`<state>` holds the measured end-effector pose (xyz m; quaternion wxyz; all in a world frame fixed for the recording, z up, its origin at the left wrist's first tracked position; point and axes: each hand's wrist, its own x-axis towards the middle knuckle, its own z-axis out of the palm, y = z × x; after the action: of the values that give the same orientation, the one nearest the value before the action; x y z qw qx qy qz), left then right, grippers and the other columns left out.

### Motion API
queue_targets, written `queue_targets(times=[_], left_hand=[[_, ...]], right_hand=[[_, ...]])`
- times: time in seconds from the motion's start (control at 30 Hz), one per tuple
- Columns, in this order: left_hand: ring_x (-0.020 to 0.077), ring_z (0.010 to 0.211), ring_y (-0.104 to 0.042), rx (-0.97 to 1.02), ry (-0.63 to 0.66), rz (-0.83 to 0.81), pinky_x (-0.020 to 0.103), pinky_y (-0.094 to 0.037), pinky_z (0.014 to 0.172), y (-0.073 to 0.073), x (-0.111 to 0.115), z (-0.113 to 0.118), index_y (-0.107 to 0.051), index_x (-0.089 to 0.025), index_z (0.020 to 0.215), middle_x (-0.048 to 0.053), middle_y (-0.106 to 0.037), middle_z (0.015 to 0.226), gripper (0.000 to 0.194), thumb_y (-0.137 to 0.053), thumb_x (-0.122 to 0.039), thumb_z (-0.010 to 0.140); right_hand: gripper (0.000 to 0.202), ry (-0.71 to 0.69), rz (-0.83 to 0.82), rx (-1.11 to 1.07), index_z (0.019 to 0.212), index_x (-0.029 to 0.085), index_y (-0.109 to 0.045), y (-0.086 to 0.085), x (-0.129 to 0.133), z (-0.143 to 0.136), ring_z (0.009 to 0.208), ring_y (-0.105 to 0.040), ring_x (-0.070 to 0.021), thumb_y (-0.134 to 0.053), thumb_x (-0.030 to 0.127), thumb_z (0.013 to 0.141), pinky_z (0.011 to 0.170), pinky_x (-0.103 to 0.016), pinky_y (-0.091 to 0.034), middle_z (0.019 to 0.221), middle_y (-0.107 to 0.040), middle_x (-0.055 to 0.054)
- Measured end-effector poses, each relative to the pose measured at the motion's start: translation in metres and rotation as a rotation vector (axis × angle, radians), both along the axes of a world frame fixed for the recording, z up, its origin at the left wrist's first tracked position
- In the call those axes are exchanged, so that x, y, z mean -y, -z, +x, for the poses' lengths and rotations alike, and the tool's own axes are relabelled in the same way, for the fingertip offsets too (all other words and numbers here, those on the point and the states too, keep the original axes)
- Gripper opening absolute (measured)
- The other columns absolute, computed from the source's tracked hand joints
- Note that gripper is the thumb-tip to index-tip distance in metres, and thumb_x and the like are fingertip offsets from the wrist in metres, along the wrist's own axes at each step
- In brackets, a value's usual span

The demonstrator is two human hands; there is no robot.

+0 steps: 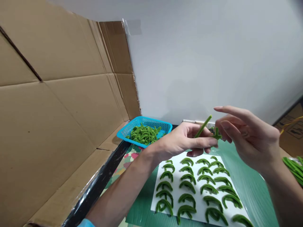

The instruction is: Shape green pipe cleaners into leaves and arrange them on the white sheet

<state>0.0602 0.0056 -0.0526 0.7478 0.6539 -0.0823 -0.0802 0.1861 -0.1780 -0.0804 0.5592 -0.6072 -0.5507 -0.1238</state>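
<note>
My left hand [189, 140] is closed on a green pipe cleaner [203, 126], pinched between thumb and fingers above the table. One straight length sticks up from the grip, and a short forked end [216, 135] pokes out past the fingertips. Just to the right, my right hand [248, 135] has its index finger stretched out and its thumb apart. Its other fingers curl close to the forked end; whether they touch it I cannot tell. Beneath both hands, a white sheet [199, 201] carries rows of bent, arched green pipe cleaner pieces [187, 186].
A blue plastic basket [120, 134] heaped with green pipe cleaner pieces [144, 134] stands at the back left. More green stems [293, 168] lie at the right edge. Cardboard [71, 94] walls the left side, and a pale wall [208, 63] rises behind the green tabletop [255, 189].
</note>
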Motion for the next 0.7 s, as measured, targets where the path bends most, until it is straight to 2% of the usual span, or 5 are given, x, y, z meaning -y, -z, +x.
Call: queue_targets(times=[0.13, 0.23, 0.4, 0.53, 0.7], left_hand=[[0.0055, 0.060, -0.042, 0.053, 0.002, 0.033, 0.022, -0.032, 0.053, 0.003, 0.001, 0.001, -0.067, -0.016, 0.101, -0.003, -0.053, 0.081, 0.040, -0.086, -0.047, 0.086], [0.0050, 0.061, -0.036, 0.095, -0.011, 0.026, 0.022, -0.027, 0.054, 0.006, 0.000, 0.003, -0.067, -0.016, 0.103, -0.004, -0.045, 0.080, 0.038, -0.083, -0.047, 0.089], [0.0056, 0.063, -0.037, 0.129, -0.102, 0.072, 0.021, -0.024, 0.053, 0.012, 0.001, 0.008, -0.070, -0.014, 0.102, -0.003, -0.045, 0.079, 0.040, -0.075, -0.053, 0.095], [0.0044, 0.057, -0.033, 0.118, -0.191, 0.115, 0.021, -0.023, 0.051, 0.014, 0.002, 0.011, -0.070, -0.013, 0.095, -0.004, -0.049, 0.073, 0.042, -0.077, -0.054, 0.092], [0.0046, 0.052, -0.033, 0.103, -0.211, 0.197, 0.023, -0.023, 0.049, 0.013, 0.001, 0.010, -0.071, -0.011, 0.083, -0.005, -0.046, 0.064, 0.047, -0.078, -0.057, 0.088]], right_hand=[[0.033, -0.022, 0.010, 0.033, 0.139, 0.033, -0.070, -0.001, -0.001, 0.000, 0.080, -0.064, -0.0126, -0.058, 0.026, 0.109, 0.067, -0.027, -0.053, 0.104, -0.069, -0.005], [0.024, -0.034, 0.000, -0.051, 0.127, 0.029, -0.075, -0.004, 0.000, 0.002, 0.072, -0.062, -0.0102, -0.058, 0.031, 0.110, 0.065, -0.024, -0.053, 0.096, -0.070, -0.003], [0.025, -0.129, -0.245, -0.194, 0.112, 0.021, -0.080, -0.009, -0.001, 0.006, 0.068, -0.063, -0.0112, -0.069, 0.042, 0.104, 0.054, -0.018, -0.051, 0.082, -0.071, -0.003], [0.031, -0.137, -0.239, -0.267, 0.101, 0.016, -0.081, -0.012, -0.005, 0.007, 0.064, -0.061, -0.0105, -0.077, 0.046, 0.098, 0.051, -0.016, -0.050, 0.077, -0.071, -0.005], [0.031, -0.038, -0.218, -0.206, 0.092, 0.015, -0.080, -0.013, -0.004, 0.003, 0.059, -0.057, -0.0075, -0.078, 0.046, 0.096, 0.049, -0.014, -0.046, 0.074, -0.069, -0.003]])
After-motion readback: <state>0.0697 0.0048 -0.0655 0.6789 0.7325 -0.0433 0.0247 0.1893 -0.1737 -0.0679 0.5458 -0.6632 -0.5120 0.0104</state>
